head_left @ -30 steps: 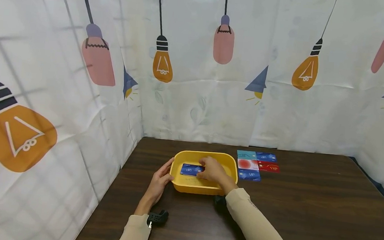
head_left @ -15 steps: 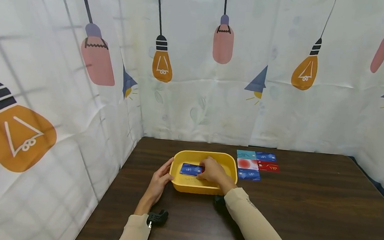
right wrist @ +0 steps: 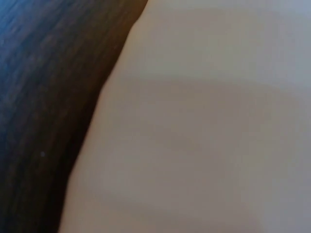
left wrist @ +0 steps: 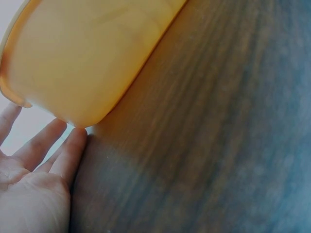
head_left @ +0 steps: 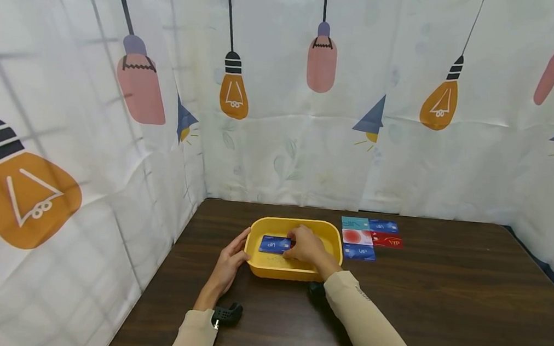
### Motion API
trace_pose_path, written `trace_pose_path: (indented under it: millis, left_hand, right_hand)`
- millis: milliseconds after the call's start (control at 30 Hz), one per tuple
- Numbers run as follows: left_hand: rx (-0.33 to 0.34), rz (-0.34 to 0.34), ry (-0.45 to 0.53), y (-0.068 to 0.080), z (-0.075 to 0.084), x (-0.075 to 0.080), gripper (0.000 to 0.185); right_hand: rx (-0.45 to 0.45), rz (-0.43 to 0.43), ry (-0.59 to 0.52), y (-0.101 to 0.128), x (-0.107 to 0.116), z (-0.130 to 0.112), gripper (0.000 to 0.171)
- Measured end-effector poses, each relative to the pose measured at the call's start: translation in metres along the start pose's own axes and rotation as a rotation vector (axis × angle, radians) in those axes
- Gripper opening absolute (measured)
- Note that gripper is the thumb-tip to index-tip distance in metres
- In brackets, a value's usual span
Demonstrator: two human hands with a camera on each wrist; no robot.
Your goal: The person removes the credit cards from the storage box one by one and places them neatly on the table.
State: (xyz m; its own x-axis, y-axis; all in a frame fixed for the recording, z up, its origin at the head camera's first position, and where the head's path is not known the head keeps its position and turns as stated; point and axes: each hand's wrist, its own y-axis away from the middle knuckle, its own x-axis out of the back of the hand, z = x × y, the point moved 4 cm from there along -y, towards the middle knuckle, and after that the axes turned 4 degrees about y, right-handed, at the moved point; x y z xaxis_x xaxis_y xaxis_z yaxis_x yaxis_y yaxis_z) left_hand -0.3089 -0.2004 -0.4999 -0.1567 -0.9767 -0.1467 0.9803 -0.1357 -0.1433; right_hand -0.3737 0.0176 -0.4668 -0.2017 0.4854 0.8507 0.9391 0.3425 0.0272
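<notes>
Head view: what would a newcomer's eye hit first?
Probably the bright yellow tray on the dark table, with the left hand touching its left end and the right hand reaching inside, at the right end of a blue card. Next, likely the big orange bulb printed on the white backdrop at far left, then the five colorful cards lying just right of the tray.

The left arm (head_left: 195,333), beige-sleeved, extends forward and slightly rightward; the left hand (head_left: 227,266), palm (left wrist: 34,204) facing inward, fingers (left wrist: 72,153) extended and spread. The right arm (head_left: 373,327), likewise sleeved, crosses diagonally leftward; the right hand (head_left: 308,245) palm downward, fingers bent, thumb (head_left: 290,252) opposed on the near side.
</notes>
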Motion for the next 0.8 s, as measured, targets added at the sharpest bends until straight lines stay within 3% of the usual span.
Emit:
trace_pose_path:
  millis: [400, 800]
  left_hand:
    - [0.006, 0.009, 0.014, 0.0002, 0.0, -0.0002, 0.069]
    - [-0.024, -0.007, -0.004, -0.0013, -0.0007, -0.0002, 0.069]
  right_hand:
    - [0.041, -0.009, -0.088, -0.0023, 0.0014, -0.0001, 0.052]
    - [0.049, -0.046, -0.286, -0.0034, 0.0016, -0.0019, 0.053]
